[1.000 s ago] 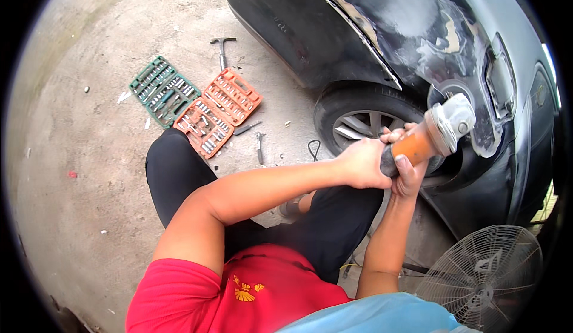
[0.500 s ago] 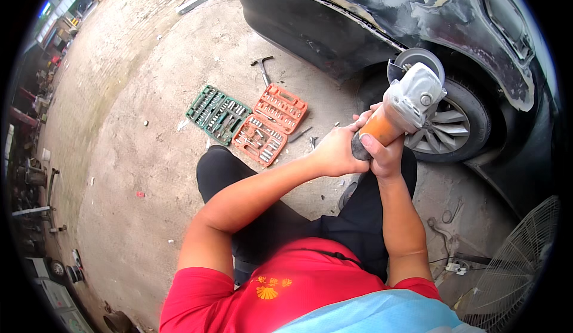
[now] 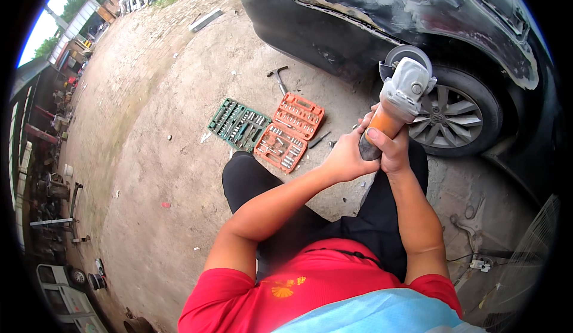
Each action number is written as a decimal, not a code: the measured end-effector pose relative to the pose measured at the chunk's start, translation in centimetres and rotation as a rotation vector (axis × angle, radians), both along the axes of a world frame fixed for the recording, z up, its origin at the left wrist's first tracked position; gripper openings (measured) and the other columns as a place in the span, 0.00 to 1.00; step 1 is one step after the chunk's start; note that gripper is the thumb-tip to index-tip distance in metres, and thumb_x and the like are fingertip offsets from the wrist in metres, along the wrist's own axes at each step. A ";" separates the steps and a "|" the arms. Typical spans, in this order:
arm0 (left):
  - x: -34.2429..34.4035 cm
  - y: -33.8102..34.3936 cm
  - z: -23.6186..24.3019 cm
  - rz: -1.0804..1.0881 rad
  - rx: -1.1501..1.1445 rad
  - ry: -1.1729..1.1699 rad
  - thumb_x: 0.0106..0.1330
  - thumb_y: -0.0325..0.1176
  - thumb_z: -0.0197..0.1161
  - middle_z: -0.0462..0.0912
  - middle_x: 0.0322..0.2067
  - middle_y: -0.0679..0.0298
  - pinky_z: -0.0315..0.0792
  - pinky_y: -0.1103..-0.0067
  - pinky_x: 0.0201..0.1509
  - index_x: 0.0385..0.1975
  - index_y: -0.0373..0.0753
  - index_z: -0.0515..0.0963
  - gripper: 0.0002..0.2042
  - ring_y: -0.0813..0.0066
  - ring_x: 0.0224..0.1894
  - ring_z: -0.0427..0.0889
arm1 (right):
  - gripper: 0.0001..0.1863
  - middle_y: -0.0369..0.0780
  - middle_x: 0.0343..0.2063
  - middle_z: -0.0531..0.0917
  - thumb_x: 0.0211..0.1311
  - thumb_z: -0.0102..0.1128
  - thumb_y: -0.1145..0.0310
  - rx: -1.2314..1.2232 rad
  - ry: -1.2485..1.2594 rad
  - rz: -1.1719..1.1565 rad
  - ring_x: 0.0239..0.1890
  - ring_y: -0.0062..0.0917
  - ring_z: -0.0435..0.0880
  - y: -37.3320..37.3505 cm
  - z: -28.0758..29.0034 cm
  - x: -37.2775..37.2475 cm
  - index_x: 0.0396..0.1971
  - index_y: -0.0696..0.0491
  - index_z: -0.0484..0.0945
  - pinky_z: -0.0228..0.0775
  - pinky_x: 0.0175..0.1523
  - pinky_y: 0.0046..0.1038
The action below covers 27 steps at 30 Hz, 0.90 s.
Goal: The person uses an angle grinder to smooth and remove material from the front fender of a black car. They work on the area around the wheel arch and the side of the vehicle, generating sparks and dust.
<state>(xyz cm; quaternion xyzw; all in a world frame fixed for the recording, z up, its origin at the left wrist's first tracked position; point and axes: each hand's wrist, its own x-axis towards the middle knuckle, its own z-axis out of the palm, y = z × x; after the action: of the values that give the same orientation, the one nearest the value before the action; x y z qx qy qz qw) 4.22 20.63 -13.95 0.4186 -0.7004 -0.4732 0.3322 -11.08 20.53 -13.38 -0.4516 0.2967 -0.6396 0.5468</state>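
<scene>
Head view: both hands (image 3: 373, 154) grip, seemingly tightly, the raised angle grinder (image 3: 399, 103).

Open green socket case (image 3: 239, 124), open orange socket case (image 3: 289, 131), hammer (image 3: 278, 77) on dirt ground (image 3: 149, 154), dark car (image 3: 418, 16), wheel (image 3: 456, 118), fan (image 3: 525, 255).

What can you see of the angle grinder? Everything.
The angle grinder has an orange body, a silver-grey metal-looking gear head and a round disc with a guard at its top. It is held off the ground, tilted head-up toward the dark car's wheel. Both hands grip the orange body: left hand lower, right hand beside it. No contact with the car shows.
</scene>
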 end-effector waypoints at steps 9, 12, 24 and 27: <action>-0.3 2.0 -2.7 0.058 -0.038 0.078 0.54 0.42 0.80 0.89 0.50 0.42 0.80 0.64 0.62 0.75 0.31 0.66 0.48 0.49 0.56 0.90 | 0.30 0.39 0.39 0.87 0.53 0.79 0.68 -0.059 0.016 0.046 0.42 0.26 0.89 0.5 0.1 -0.4 0.56 0.57 0.78 0.83 0.53 0.32; -0.3 1.6 -3.3 0.046 -0.014 0.055 0.54 0.42 0.80 0.89 0.49 0.44 0.81 0.65 0.60 0.75 0.32 0.66 0.48 0.50 0.54 0.91 | 0.26 0.39 0.39 0.87 0.54 0.79 0.68 -0.061 0.057 0.078 0.41 0.26 0.89 0.4 0.1 -0.4 0.52 0.57 0.81 0.83 0.52 0.32; 0.3 1.5 -2.2 0.041 -0.020 0.094 0.53 0.39 0.77 0.90 0.42 0.42 0.83 0.64 0.56 0.72 0.26 0.67 0.45 0.47 0.48 0.93 | 0.33 0.41 0.42 0.87 0.53 0.79 0.68 -0.007 -0.001 0.121 0.44 0.29 0.89 -0.2 -0.5 -0.1 0.59 0.58 0.75 0.84 0.55 0.36; 0.9 1.4 -1.5 0.080 0.029 0.045 0.53 0.37 0.76 0.89 0.41 0.40 0.83 0.62 0.55 0.74 0.28 0.67 0.45 0.42 0.47 0.92 | 0.34 0.42 0.43 0.87 0.52 0.80 0.69 0.011 -0.041 0.139 0.47 0.30 0.89 -0.2 -0.5 0.2 0.59 0.58 0.75 0.82 0.58 0.36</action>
<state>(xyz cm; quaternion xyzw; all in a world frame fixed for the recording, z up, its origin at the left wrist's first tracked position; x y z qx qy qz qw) 5.10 22.03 -15.48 0.4405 -0.6683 -0.4789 0.3604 -10.87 20.30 -13.91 -0.4552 0.2568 -0.6074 0.5982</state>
